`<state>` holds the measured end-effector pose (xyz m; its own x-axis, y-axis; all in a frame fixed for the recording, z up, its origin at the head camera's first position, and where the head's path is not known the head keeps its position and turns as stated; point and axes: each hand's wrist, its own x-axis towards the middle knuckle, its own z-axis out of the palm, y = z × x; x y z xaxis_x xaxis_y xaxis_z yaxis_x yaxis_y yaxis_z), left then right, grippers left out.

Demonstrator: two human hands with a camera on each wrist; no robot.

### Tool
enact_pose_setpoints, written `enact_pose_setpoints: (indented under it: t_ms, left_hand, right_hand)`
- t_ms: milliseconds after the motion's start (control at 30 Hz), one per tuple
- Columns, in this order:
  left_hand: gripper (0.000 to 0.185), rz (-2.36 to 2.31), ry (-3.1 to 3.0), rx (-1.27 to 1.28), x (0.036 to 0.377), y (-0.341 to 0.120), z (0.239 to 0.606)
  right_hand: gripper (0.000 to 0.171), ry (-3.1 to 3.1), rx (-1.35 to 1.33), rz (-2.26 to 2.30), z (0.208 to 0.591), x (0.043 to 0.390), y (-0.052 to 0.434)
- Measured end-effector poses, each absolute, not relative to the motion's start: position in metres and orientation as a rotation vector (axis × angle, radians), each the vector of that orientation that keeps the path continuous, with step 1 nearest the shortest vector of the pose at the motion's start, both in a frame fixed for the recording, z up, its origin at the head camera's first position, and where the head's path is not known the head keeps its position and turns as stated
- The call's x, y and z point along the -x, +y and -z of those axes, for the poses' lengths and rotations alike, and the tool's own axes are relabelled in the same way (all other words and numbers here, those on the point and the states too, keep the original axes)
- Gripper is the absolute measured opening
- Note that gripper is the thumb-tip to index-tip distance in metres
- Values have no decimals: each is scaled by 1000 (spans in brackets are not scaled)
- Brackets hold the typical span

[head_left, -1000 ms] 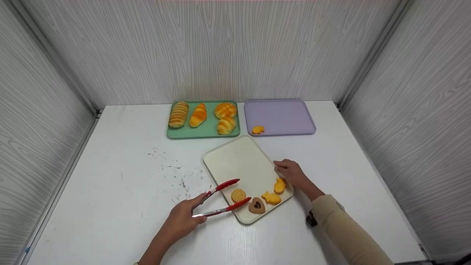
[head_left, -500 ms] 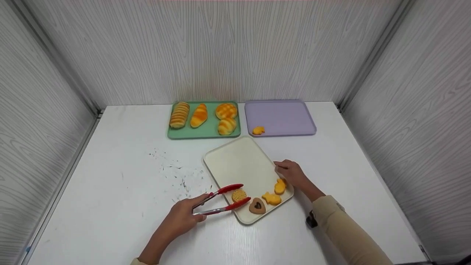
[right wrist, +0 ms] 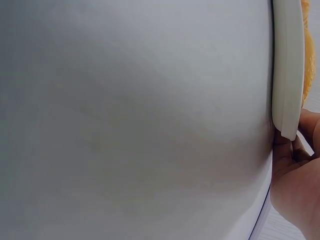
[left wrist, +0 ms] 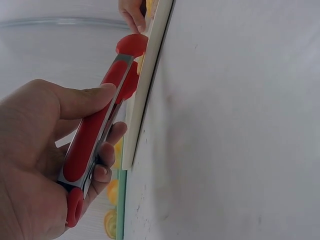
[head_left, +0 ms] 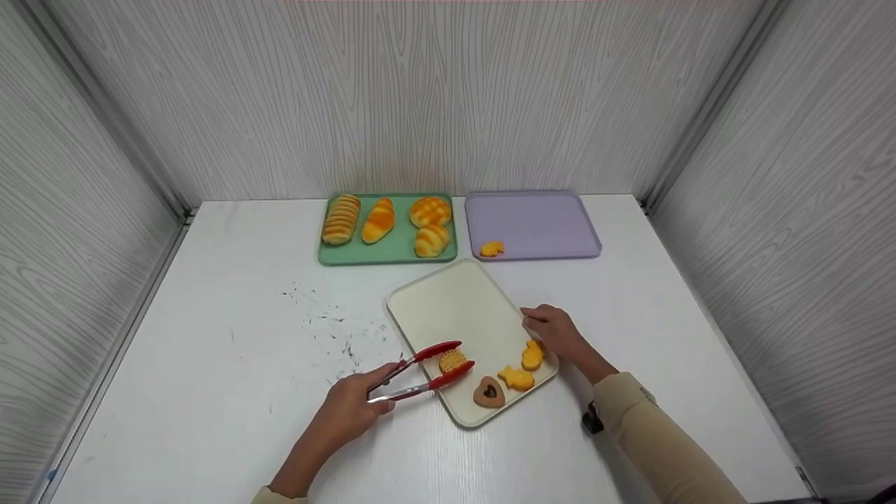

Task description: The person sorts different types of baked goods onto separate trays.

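My left hand [head_left: 350, 406] grips red-and-silver tongs [head_left: 420, 383], thumb on one red arm and fingers curled round the other in the left wrist view. Between the tong tips sits a round, dotted cookie [head_left: 452, 360]; whether it is lifted off the cream tray [head_left: 455, 301] I cannot tell. My right hand [head_left: 556, 332] pinches that tray's right edge, with fingers beneath the rim [right wrist: 290, 75] in the right wrist view. Along the tray's near end lie a heart-shaped cookie [head_left: 488, 393], a yellow fish-shaped cookie [head_left: 516, 378] and another yellow cookie [head_left: 532, 355].
Behind the cream tray, a green tray [head_left: 388, 255] bears several breads, including a ridged loaf [head_left: 341, 219]. Beside it a purple tray [head_left: 535, 220] has one small yellow cookie [head_left: 491, 248] in its near-left corner. Dark marks [head_left: 343, 343] spot the white table. Walls enclose the back and sides.
The tongs opened less wide and closed in on the round cookie, which has shifted slightly away from me and looks turned between the tips. My right hand and the tray have stayed put.
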<state>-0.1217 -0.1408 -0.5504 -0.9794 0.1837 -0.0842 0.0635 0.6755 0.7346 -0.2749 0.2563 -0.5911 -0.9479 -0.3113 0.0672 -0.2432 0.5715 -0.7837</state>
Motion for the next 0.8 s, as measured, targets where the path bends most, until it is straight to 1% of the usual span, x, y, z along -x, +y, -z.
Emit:
enact_pose_setpoints:
  t_ms: [200,400,567,800]
  left_hand:
    - [66,-1246,2721,-186,126,-137,549]
    - [64,-1264,2748,-187,140,-125,549]
    - [64,-1325,2754,-211,157,-113,550]
    - [65,-1422,2746,-277,191,-100,552]
  right_hand:
    - [34,2724,479,1336,591,275,255]
    - [33,2735,460,1337,590,274,255]
    - [33,2720,449,1354,589,273,254]
    - [33,2706,425,1353,590,274,255]
